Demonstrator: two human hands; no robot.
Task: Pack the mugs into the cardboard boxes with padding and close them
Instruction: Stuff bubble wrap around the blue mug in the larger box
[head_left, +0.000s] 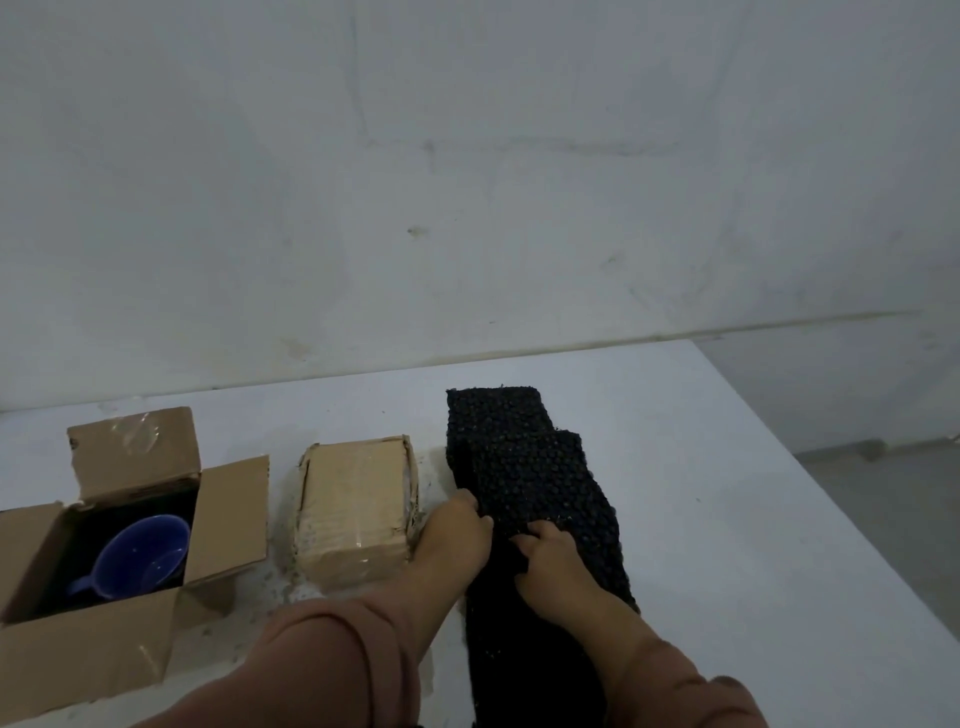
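Both sets of fingers (480, 512) curl closed on the black bubble padding (524, 467), left hand (452, 540) at its 9 o'clock edge, right hand (550, 558) atop it. At 9 o'clock sits a taped box (353, 514); farther, an open box (104, 639) holds a blue mug (140, 558) on the white surface (727, 519).

Mug (143, 556) in left box (78, 649); closed box (353, 514) between it and padding (524, 478).
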